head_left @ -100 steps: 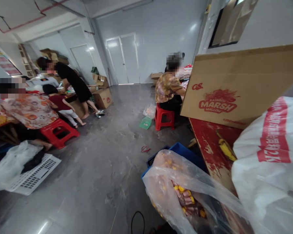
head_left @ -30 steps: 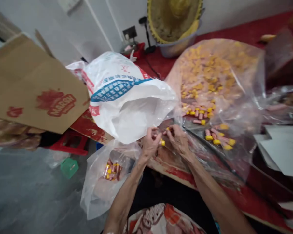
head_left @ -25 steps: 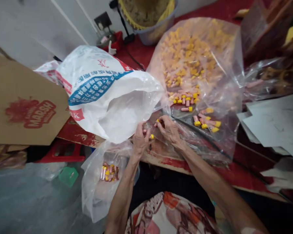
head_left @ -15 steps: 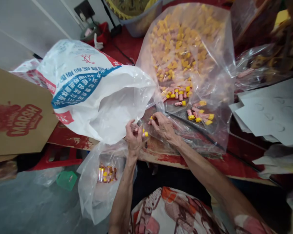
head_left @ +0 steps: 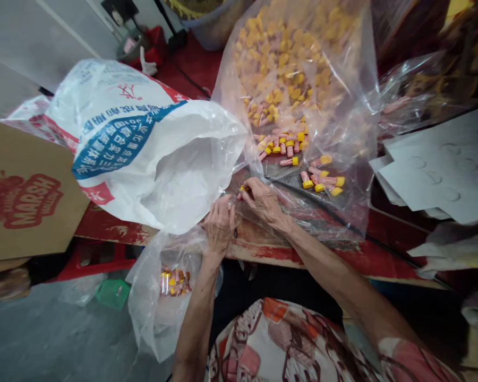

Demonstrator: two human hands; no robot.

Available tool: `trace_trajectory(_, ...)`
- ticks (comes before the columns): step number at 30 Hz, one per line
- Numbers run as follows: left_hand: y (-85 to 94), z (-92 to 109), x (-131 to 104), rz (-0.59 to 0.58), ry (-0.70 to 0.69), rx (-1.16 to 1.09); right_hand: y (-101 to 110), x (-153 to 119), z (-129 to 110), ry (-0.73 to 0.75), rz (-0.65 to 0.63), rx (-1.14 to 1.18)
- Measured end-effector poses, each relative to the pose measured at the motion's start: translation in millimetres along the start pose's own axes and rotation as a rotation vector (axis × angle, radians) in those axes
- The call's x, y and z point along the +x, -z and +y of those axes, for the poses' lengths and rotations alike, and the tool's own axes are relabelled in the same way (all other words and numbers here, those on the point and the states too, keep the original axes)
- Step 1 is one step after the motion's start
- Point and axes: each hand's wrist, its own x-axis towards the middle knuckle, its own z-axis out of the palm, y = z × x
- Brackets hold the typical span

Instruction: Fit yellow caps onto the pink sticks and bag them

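Cardboard box [head_left: 24,196], green lid [head_left: 112,293] (floor).

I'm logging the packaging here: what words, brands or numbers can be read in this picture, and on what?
"MARSH", in red, on the cardboard box; the smaller line under it is too blurred.
White sack: printed characters on its blue band and red patch, upside down, too small to read.
Pink and yellow pieces: markings too small.

A worn red tabletop [head_left: 263,249] crosses the frame. On it lie a white sack [head_left: 143,154] at centre left, a clear bag [head_left: 342,106] of pink-and-yellow pieces at upper centre, and white sheets [head_left: 442,170] at right.
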Motion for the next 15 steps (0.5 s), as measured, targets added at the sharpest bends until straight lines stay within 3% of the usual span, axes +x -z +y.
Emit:
trace_trajectory(4, 5.8, -2, 9, -0.104, -0.144, 0.021, -1, 0, 1, 0.003, 0.003, -0.01)
trace_trajectory(10, 7.9, 6, 15, -0.062, -0.15, 0.015, 0, 1, 2, 0.011, -0.015, 0.0)
trace_trajectory(13, -6.2, 10, 11, -0.099, -0.046, -0.097, -2, 1, 3, 0.008, -0.004, -0.003)
trace_trajectory(15, -14.9, 11, 8, -0.086, 0.151, -0.249, -2, 1, 3, 0.007, 0.002, -0.009)
